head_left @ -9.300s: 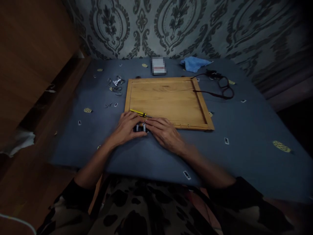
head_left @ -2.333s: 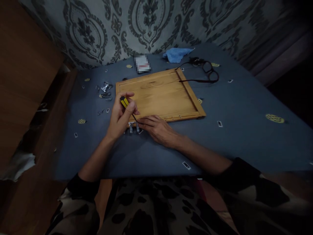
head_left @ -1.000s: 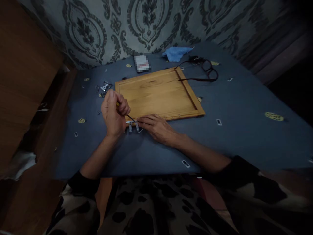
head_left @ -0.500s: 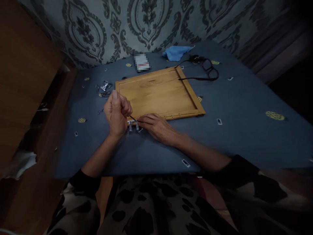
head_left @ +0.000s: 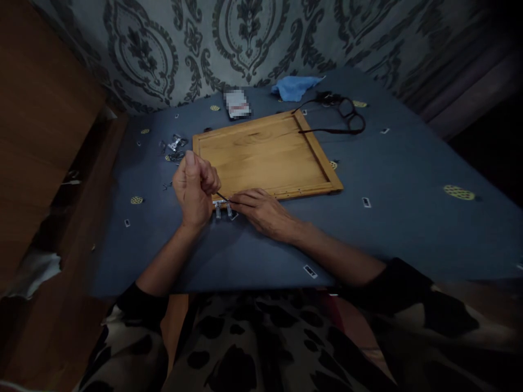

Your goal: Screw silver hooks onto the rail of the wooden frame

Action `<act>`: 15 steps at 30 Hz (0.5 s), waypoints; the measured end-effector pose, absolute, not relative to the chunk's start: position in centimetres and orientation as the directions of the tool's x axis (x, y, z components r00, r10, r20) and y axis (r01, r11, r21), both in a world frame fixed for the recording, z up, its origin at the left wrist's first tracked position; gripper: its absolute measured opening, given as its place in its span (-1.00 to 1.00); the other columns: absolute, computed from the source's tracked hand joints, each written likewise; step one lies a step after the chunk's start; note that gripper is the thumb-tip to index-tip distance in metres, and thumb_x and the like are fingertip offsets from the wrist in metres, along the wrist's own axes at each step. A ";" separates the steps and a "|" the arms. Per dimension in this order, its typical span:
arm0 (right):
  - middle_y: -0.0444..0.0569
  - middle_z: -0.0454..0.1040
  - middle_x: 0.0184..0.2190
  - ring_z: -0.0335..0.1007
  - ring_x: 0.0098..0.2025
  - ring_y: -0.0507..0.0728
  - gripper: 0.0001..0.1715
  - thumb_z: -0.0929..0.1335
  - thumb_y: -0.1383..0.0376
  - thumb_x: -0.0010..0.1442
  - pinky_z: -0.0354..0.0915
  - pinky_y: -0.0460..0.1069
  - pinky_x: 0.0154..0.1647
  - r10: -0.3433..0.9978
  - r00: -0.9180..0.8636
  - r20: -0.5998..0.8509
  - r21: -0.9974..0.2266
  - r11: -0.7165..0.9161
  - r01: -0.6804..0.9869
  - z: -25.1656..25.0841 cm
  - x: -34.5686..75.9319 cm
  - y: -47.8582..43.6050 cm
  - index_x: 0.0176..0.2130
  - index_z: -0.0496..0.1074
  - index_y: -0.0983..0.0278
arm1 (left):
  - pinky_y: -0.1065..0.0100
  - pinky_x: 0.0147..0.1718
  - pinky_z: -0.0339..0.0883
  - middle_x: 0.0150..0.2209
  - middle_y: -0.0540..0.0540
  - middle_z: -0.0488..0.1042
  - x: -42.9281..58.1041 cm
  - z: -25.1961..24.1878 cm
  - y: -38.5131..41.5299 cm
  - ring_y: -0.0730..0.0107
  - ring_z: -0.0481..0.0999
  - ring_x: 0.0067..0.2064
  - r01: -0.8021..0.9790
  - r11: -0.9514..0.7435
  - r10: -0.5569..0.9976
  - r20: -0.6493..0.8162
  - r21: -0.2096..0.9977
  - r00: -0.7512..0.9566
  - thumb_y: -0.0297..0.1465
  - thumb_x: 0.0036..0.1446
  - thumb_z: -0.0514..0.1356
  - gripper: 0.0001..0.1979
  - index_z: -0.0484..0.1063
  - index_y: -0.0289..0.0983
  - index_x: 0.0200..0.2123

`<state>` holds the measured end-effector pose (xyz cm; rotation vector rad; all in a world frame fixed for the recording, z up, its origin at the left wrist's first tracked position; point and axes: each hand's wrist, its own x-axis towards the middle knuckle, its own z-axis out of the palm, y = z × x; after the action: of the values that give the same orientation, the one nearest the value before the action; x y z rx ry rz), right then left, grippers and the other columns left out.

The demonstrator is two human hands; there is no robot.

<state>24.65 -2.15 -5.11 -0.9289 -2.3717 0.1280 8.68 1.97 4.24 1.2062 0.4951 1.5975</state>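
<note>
A wooden cabinet door (head_left: 261, 158) with a raised frame lies on the table, its near edge towards me. My left hand (head_left: 194, 188) is closed in a fist around a screwdriver (head_left: 222, 196), thumb on top. The handle is hidden in the fist; the thin shaft slants down to the right. Its tip meets a metal hinge (head_left: 218, 210) on the door's near-left edge. My right hand (head_left: 263, 213) reaches in from the right, fingers together and fingertips pressed at the hinge beside the tip. Its thumb is hidden.
Loose metal hinge parts (head_left: 176, 144) lie left of the door. Behind it are a blurred-out small packet (head_left: 237, 104) and a blue cloth (head_left: 296, 87). Eyeglasses (head_left: 347, 117) rest partly over the door's far-right corner. A patterned blue cloth (head_left: 400, 228) covers the table.
Almost nothing differs. My left fist has shifted very slightly to the left, with the screwdriver tip still at the hinge; my right hand stays in place.
</note>
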 end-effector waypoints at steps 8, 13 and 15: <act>0.12 0.59 0.15 0.44 0.22 0.25 -0.56 0.25 0.44 0.43 0.39 0.21 0.15 0.650 -0.591 0.477 -0.291 0.752 0.592 -4.9 24.6 -2.4 0.19 0.52 0.26 | 0.51 -0.71 -0.11 -0.69 0.19 -0.08 8.7 4.4 1.7 0.63 -0.12 -0.69 -0.465 -0.367 0.900 0.434 0.806 0.042 0.07 0.21 0.33 -0.37 0.14 -0.23 -0.58; 0.15 0.61 0.12 0.46 0.19 0.26 -0.57 0.25 0.44 0.44 0.41 0.20 0.12 0.638 -0.584 0.503 -0.269 0.757 0.595 -4.9 24.6 -2.3 0.18 0.53 0.30 | 0.49 -0.71 -0.11 -0.70 0.18 -0.09 8.8 4.4 1.5 0.61 -0.11 -0.69 -0.490 -0.327 0.920 0.391 0.808 0.031 0.05 0.29 0.27 -0.38 0.15 -0.24 -0.59; 0.17 0.62 0.11 0.47 0.19 0.27 -0.57 0.24 0.45 0.45 0.42 0.21 0.11 0.633 -0.578 0.515 -0.274 0.761 0.589 -5.0 24.6 -2.2 0.17 0.54 0.32 | 0.49 -0.70 -0.10 -0.70 0.18 -0.09 8.8 4.5 1.3 0.61 -0.09 -0.70 -0.501 -0.311 0.924 0.380 0.808 0.039 0.05 0.31 0.24 -0.37 0.16 -0.24 -0.60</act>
<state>24.57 -2.25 -5.05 -0.9117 -2.3515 0.0960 8.78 1.33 4.49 1.1249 0.5299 1.5582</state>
